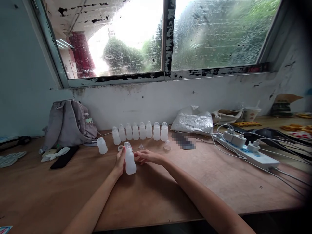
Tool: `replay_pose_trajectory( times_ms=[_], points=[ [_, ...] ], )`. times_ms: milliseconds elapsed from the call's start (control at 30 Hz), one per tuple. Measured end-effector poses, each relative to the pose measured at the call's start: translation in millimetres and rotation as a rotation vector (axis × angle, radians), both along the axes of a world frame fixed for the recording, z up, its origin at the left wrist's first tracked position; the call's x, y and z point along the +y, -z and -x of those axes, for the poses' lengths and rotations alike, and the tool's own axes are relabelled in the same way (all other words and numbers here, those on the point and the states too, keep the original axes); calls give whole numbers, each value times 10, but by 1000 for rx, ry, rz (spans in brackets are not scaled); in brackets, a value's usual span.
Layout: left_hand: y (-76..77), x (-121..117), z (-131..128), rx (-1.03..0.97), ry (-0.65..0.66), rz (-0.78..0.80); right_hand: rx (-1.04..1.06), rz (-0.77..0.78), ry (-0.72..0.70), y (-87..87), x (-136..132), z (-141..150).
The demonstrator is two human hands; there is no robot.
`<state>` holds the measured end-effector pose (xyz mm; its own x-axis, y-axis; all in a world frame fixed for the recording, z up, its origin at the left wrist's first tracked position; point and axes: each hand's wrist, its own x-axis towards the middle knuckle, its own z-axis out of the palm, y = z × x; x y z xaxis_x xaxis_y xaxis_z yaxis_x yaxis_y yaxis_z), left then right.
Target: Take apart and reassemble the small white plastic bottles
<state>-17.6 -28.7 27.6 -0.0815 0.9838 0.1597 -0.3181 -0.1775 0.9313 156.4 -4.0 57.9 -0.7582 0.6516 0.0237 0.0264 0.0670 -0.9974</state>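
Note:
My left hand (120, 162) is wrapped round a translucent white baby bottle (130, 163) with a clear cap, tilted a little above the table. Just right of the bottle, my right hand (149, 157) has its fingers loosely stretched toward it, and nothing shows in them. Behind the hands stands a row of several capped baby bottles (142, 131). A bottle without a cap (102, 146) stands to the left. Among the loose parts are a clear nipple (141, 146), a clear cap (167, 145) and a ring (120, 148) partly behind my left hand.
A grey backpack (69, 123) leans on the wall at left, near a black phone (64, 158) and a crumpled tissue (55, 154). A silver padded bag (192, 121) lies behind at right. The power strip (258, 157) trails cables across the right side of the brown table (151, 208).

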Motion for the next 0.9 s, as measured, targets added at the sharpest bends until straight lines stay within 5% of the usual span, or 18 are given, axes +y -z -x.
replay_pose_trajectory(
  times_ms=[200, 333, 433, 667, 900],
  points=[
    [-26, -82, -63, 188, 27, -172, 117, -197, 314, -64, 0, 49],
    [-11, -150, -204, 331, 213, -155, 179, -243, 367, -91, -22, 84],
    [-15, -181, -273, 364, 203, -86, 190, -205, 381, -102, -21, 72],
    [-95, -213, -307, 194, 362, 127, 276, -106, 421, -168, -18, -14],
    [-81, -186, -305, -60, 553, 175, 334, 15, 364, -125, 29, 23]
  ],
)
